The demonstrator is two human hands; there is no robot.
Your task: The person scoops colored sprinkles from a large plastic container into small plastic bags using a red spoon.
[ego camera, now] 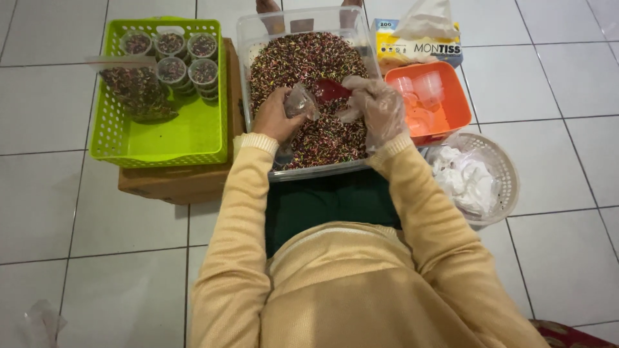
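Currently: both hands over clear tub [244, 38] of multicoloured sprinkles [303, 64].
Left hand [274, 116] fingers clamped on small clear bag [300, 102]; gloved right hand [377, 106] fingers closed on red scoop [330, 90], touching bag. Green basket [161, 138] of filled cups [171, 67] at left.

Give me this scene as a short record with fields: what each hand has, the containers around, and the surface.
Left hand: bare, grips a small clear bag
Right hand: in a clear plastic glove, holds a red scoop at the bag
Clear tub: in front of the person, full of multicoloured sprinkles
Green basket: left of the tub, on a cardboard box, holding filled cups and a filled bag
Orange tray: right, with empty clear cups
White round basket: holds crumpled plastic
Surface: white tile floor
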